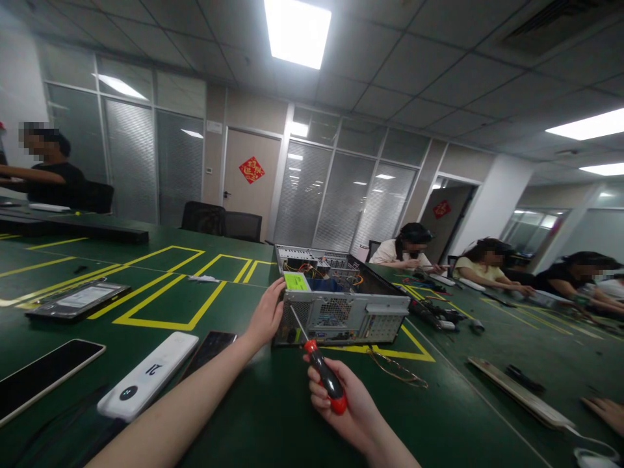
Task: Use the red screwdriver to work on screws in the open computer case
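Note:
An open metal computer case (358, 312) lies on the green table, its rear panel facing me. Inside it, at the near left corner, sits a box-shaped part with a yellow-green label (296, 281). My left hand (266, 315) is closed against that corner of the case, fingertips beside the label, part of its grip hidden. In my right hand (341, 396) is a screwdriver (326, 377) with a red and black handle. Its shaft points up and away at the lower left of the rear panel; whether the tip sits on a screw is too small to tell.
Left of the case lie a hard drive (78, 299), a white power bank (149, 377) and a phone (49, 377). Cables (400, 370) lie at the case's right, with a long pale device (521, 393) beyond. Yellow tape (160, 325) marks the table. Several people sit around.

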Motion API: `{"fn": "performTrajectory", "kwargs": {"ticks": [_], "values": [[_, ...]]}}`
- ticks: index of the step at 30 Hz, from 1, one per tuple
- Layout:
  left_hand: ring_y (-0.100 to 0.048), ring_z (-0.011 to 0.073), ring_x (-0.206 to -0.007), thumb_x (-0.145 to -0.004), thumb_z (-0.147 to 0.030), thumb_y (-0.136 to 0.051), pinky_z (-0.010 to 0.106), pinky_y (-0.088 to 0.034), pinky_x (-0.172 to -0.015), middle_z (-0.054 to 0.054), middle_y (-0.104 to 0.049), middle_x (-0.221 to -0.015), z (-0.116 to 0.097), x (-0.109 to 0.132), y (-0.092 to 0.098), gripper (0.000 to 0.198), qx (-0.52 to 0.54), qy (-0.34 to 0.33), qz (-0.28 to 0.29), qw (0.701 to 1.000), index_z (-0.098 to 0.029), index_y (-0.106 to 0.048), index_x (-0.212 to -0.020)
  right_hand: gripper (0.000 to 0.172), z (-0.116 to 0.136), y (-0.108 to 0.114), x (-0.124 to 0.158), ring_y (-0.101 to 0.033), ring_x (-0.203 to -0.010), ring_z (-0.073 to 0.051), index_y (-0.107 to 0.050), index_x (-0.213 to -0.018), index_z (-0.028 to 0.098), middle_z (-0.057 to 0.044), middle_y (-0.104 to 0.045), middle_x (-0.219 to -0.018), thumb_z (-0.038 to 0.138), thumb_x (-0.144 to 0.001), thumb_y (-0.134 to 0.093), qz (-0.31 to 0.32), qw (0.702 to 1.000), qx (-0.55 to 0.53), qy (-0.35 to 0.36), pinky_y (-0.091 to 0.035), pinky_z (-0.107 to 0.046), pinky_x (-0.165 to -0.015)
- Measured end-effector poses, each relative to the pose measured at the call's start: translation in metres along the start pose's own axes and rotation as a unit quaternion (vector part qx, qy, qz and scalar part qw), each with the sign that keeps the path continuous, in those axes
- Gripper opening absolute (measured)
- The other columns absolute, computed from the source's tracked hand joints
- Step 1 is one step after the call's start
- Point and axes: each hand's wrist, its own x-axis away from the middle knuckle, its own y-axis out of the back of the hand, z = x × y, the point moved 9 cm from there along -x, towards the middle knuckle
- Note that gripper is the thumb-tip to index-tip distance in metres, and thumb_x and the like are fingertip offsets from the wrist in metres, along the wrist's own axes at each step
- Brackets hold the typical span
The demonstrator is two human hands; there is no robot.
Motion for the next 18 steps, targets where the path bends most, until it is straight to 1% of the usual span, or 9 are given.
{"fn": "performTrajectory", "kwargs": {"ticks": [3, 6, 8, 10, 13, 16, 18], "values": [[-0.031, 0.0201, -0.133, -0.093, -0.024, -0.029, 0.044, -0.028, -0.109, 0.010, -0.033, -0.142, -0.001, 0.000, 0.000, 0.043, 0.000, -0.001, 0.001, 1.000, -0.020, -0.028, -0.136, 0.026, 0.006, -0.002, 0.003, -0.036, -0.047, -0.005, -0.056, -0.096, 0.006, 0.000, -0.050, -0.063, 0.027, -0.082, -0.050, 0.005, 1.000, -0.013, -0.003, -0.028, -0.014, -0.040], [-0.031, 0.0200, -0.133, -0.093, -0.024, -0.029, 0.043, -0.029, -0.109, 0.010, -0.034, -0.141, -0.001, -0.001, 0.000, 0.043, -0.002, -0.003, -0.001, 1.000, -0.019, -0.029, -0.135, 0.027, 0.009, -0.006, 0.007, -0.033, -0.045, -0.003, -0.055, -0.100, 0.007, 0.000, -0.052, -0.066, 0.027, -0.082, -0.051, -0.005, 0.999, -0.015, -0.028, -0.024, -0.011, -0.037], [-0.031, 0.0198, -0.133, -0.093, -0.024, -0.029, 0.043, -0.028, -0.109, 0.010, -0.034, -0.141, -0.001, -0.001, 0.000, 0.042, -0.003, -0.004, -0.003, 1.000, -0.019, -0.030, -0.135, 0.027, 0.009, -0.014, 0.010, -0.030, -0.044, -0.002, -0.054, -0.100, 0.007, -0.001, -0.053, -0.068, 0.027, -0.082, -0.052, -0.008, 0.999, -0.019, -0.050, -0.020, -0.009, -0.035], [-0.031, 0.0197, -0.133, -0.093, -0.024, -0.029, 0.043, -0.028, -0.109, 0.010, -0.034, -0.141, 0.000, -0.001, 0.000, 0.042, -0.002, -0.005, -0.003, 1.000, -0.019, -0.030, -0.135, 0.026, 0.007, -0.023, 0.012, -0.032, -0.046, -0.002, -0.054, -0.100, 0.008, -0.002, -0.054, -0.070, 0.028, -0.082, -0.053, -0.003, 0.998, -0.021, -0.066, -0.019, -0.009, -0.035], [-0.030, 0.0199, -0.133, -0.093, -0.023, -0.029, 0.044, -0.028, -0.109, 0.010, -0.034, -0.141, 0.000, 0.000, -0.001, 0.043, 0.003, -0.003, -0.002, 1.000, -0.020, -0.029, -0.135, 0.029, 0.003, -0.037, 0.014, -0.041, -0.053, -0.006, -0.054, -0.102, 0.009, -0.005, -0.057, -0.076, 0.027, -0.080, -0.054, 0.018, 0.997, -0.019, -0.077, -0.027, -0.012, -0.040], [-0.031, 0.0203, -0.133, -0.092, -0.023, -0.030, 0.045, -0.028, -0.109, 0.011, -0.034, -0.141, 0.001, 0.000, 0.000, 0.043, 0.006, -0.004, -0.006, 1.000, -0.020, -0.029, -0.135, 0.036, 0.000, -0.049, 0.017, -0.050, -0.067, -0.010, -0.053, -0.106, 0.010, -0.009, -0.061, -0.089, 0.019, -0.071, -0.056, 0.073, 0.994, -0.019, -0.075, -0.037, -0.017, -0.050], [-0.031, 0.0205, -0.132, -0.092, -0.022, -0.030, 0.045, -0.028, -0.109, 0.011, -0.035, -0.141, 0.001, 0.000, 0.000, 0.043, 0.005, -0.005, -0.009, 1.000, -0.020, -0.029, -0.135, 0.046, 0.001, -0.052, 0.020, -0.054, -0.077, -0.013, -0.052, -0.109, 0.011, -0.010, -0.061, -0.099, 0.011, -0.063, -0.057, 0.111, 0.992, -0.001, -0.065, -0.041, -0.021, -0.060]]}}
